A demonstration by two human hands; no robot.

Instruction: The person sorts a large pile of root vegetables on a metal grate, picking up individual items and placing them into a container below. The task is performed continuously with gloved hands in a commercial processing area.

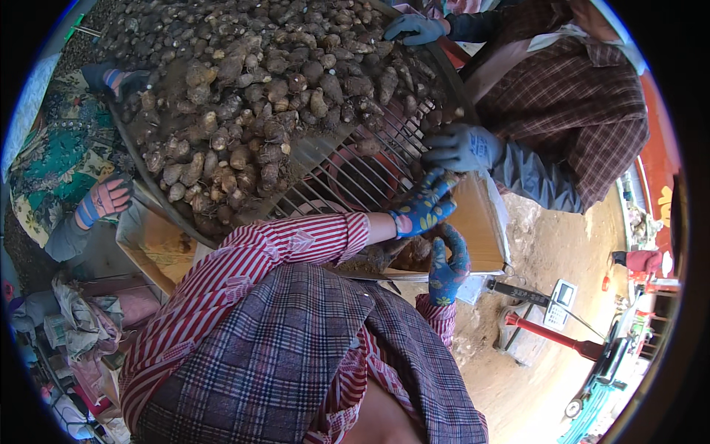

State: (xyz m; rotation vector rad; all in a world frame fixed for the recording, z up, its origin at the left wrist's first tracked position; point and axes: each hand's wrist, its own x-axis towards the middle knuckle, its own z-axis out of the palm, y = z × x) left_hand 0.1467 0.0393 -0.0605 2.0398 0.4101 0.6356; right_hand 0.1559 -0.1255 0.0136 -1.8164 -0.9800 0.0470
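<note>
My left hand [424, 208], in a blue flower-patterned glove, reaches over the near right edge of a metal-barred sorting grate [360, 161]. Its fingers are beside a small brown piece, and whether they grip it is hidden. My right hand [449, 269], gloved alike, is lower, beside the open cardboard box [480, 222]; its thumb and fingers are apart, with nothing visible between them. A large heap of soil-covered taro-like tubers [244, 127] covers the table beyond the bars. More brown tubers [413, 252] lie below my left hand, partly hidden.
A co-worker's grey-gloved hand [463, 147] is just above my left hand; their other hand [416, 29] rests at the heap's edge. Another person's gloved hand [108, 197] is at the left, near a second cardboard box [158, 244]. A platform scale [524, 333] stands at right.
</note>
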